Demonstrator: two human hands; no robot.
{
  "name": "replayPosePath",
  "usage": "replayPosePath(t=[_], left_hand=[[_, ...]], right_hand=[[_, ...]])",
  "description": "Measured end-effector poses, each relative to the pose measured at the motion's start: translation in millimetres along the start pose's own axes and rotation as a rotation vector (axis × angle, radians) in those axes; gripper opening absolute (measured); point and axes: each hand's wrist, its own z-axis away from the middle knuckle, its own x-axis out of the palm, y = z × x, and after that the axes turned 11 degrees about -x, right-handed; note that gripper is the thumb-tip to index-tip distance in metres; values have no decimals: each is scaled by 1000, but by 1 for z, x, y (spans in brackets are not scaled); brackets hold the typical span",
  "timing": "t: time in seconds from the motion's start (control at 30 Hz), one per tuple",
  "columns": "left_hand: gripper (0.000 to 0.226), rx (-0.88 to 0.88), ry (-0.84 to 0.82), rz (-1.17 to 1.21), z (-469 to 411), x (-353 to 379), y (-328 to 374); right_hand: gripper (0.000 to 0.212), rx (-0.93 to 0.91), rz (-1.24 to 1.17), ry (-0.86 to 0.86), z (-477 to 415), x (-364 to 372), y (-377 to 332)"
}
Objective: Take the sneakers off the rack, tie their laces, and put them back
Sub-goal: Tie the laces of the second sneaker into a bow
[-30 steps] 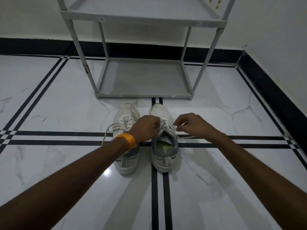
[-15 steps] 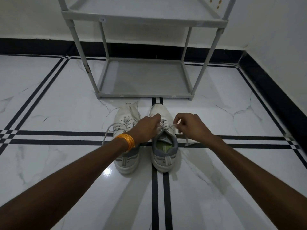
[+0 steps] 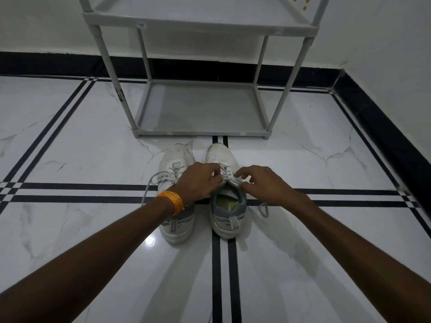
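Two white sneakers stand side by side on the floor, toes toward the rack. The left sneaker has loose laces trailing off to its left. The right sneaker has a grey heel and a green insole. Both my hands work over its lacing: my left hand, with an orange band at the wrist, pinches the lace on the left side, and my right hand pinches it on the right. One lace end hangs to the floor by the shoe's right side. The grey shoe rack stands just beyond, its bottom shelf bare.
The floor is glossy white marble with black double stripes crossing under the shoes. A white wall with a black skirting runs along the back and the right side, close to the rack.
My right hand has come in from the right toward my left hand, and both now meet over the right sneaker's lacing. The pulled-out lace has slackened and hangs beside the shoe.
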Motion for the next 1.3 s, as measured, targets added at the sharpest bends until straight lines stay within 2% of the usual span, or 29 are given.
replayPosePath(t=[0.07,0.17,0.23,0.37,0.47,0.77,0.87,0.97,1.03,1.07,1.13,1.23,1.3], left_hand=[[20,-9,-5,19,-1,2,0],[19,-31,-9,52,-4,2,0],[20,-26,-7,52,-5,1,-1],[19,-31,9,-4,-4,0,3],[18,-29,13,-86,-7,-2,8],[14,-103,15,-124,-1,-1,7],[15,-141,17,-165,4,-8,5],[23,-126,81,-251,5,-17,0],[29,-123,109,-331,6,-24,3],[31,-134,114,-297,5,-27,6],[33,-177,78,63,5,-36,15],[37,-303,-152,733,5,-44,27],[38,-325,-206,959,5,-40,31]], right_hand=[[19,-58,13,18,-4,1,-9],[11,-50,42,66,-11,4,-12],[16,-52,90,61,-12,4,-12],[26,-201,408,-26,-9,6,-13],[37,-250,548,-14,-3,7,-12],[54,-148,533,-50,-1,14,-13],[34,-67,479,-46,-2,16,-13],[18,74,286,-76,-4,4,-15],[17,101,26,-93,-4,-12,-14],[17,94,-120,-80,-3,-20,-15],[17,62,-434,11,-1,-32,-20],[23,33,-887,214,-3,-35,-25],[26,41,-1107,304,-4,-31,-28]])
